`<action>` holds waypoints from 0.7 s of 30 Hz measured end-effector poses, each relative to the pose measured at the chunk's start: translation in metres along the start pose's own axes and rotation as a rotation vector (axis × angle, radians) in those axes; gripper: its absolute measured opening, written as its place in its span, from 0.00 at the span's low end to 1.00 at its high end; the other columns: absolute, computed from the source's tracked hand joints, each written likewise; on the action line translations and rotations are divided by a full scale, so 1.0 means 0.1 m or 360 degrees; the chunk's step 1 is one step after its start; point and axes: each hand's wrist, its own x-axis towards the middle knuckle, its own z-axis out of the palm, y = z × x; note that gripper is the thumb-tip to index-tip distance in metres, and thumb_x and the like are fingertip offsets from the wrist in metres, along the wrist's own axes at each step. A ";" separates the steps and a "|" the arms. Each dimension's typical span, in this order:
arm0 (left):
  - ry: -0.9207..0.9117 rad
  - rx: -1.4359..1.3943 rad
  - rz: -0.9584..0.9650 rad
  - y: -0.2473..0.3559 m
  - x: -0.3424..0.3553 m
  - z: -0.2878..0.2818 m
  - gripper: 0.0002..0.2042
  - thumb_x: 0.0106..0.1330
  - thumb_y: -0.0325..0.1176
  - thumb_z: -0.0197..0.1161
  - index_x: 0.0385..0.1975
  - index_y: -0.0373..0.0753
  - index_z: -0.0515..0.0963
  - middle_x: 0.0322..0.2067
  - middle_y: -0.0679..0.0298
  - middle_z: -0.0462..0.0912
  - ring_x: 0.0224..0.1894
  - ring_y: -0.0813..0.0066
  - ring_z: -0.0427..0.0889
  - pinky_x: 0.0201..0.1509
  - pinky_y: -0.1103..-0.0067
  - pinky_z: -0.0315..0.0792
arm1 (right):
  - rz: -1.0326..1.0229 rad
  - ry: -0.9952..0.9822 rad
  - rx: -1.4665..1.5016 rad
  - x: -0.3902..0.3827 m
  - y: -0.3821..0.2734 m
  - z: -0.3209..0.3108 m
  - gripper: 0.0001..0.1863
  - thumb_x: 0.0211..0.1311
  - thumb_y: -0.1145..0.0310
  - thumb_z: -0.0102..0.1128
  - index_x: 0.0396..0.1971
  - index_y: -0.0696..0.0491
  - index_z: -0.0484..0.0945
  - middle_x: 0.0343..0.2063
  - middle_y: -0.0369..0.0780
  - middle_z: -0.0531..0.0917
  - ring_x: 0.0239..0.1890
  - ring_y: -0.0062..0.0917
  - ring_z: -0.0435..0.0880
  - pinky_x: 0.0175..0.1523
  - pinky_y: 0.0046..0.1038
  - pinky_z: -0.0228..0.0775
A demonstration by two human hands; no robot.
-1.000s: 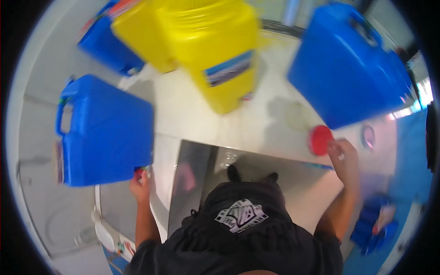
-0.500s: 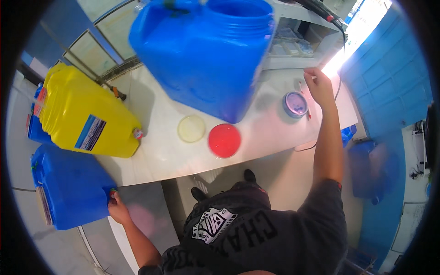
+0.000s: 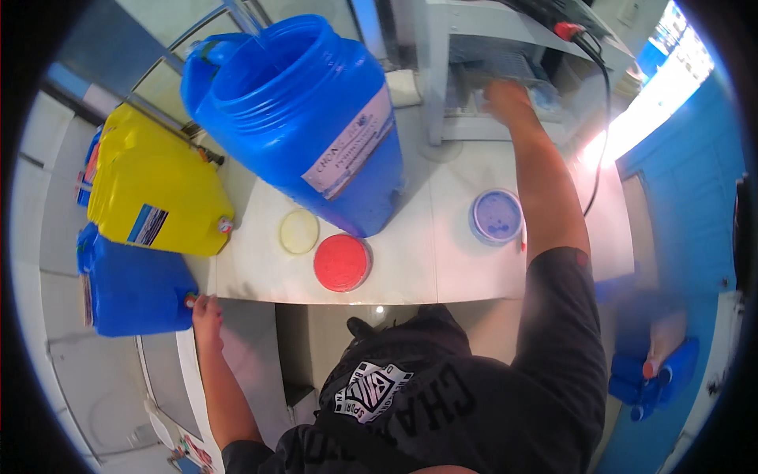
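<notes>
My left hand (image 3: 208, 314) is at the lower left, fingers closed at the small red spigot (image 3: 190, 299) of a blue jerrycan (image 3: 138, 284) lying on its side. My right hand (image 3: 507, 101) reaches into the opening of a white cabinet (image 3: 437, 79), over clear plastic items (image 3: 545, 96); its fingertips are hard to make out. In the middle of the table stands a large blue jerrycan (image 3: 316, 150) with an open mouth and a paper label. A clear stream or tube (image 3: 251, 20) enters that mouth. Beside its base lie a red round lid (image 3: 342, 263) and a pale yellow disc (image 3: 299, 231).
A yellow jerrycan (image 3: 158, 186) leans at the left. A round purple-topped tub (image 3: 497, 216) sits near my right forearm on the white table (image 3: 418, 272). A black cable (image 3: 606, 118) hangs at the right. Blue jugs (image 3: 655, 379) stand low near the blue door (image 3: 679, 174).
My right hand has moved from above the tub to the cabinet opening, up and left. The view has shifted, and the big jerrycan now shows its label and open mouth. My left hand stays at the spigot.
</notes>
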 end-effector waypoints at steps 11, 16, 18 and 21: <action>-0.1402 -0.0269 0.0696 1.42 -1.74 1.06 0.27 0.71 0.30 0.63 0.68 0.35 0.64 0.58 0.59 0.77 0.50 0.78 0.78 0.54 0.78 0.74 | -0.0070 0.0597 0.1808 -1.44 -0.66 -0.49 0.14 0.71 0.63 0.59 0.48 0.57 0.82 0.43 0.41 0.86 0.45 0.22 0.83 0.50 0.26 0.73; -0.1653 -0.0767 0.0637 1.77 -2.12 1.83 0.22 0.73 0.30 0.60 0.64 0.34 0.66 0.54 0.58 0.80 0.51 0.79 0.78 0.51 0.80 0.73 | -0.0251 -0.0257 0.2921 -2.53 -1.75 -0.48 0.19 0.73 0.66 0.58 0.58 0.59 0.75 0.48 0.38 0.82 0.52 0.19 0.77 0.58 0.25 0.70; -0.1719 -0.0837 0.0466 1.88 -2.18 1.98 0.18 0.73 0.29 0.61 0.59 0.33 0.69 0.47 0.60 0.83 0.46 0.81 0.80 0.48 0.82 0.74 | -0.0387 -0.0289 0.2881 -2.76 -1.96 -0.48 0.19 0.73 0.67 0.59 0.58 0.60 0.75 0.49 0.39 0.82 0.53 0.20 0.77 0.58 0.26 0.70; -0.1596 -0.0777 0.0530 1.92 -2.27 2.06 0.12 0.71 0.28 0.63 0.50 0.32 0.73 0.37 0.65 0.84 0.38 0.85 0.80 0.42 0.84 0.73 | -0.0287 -0.0059 0.3013 -2.96 -2.04 -0.50 0.17 0.71 0.68 0.61 0.55 0.60 0.76 0.49 0.41 0.82 0.51 0.21 0.78 0.57 0.27 0.72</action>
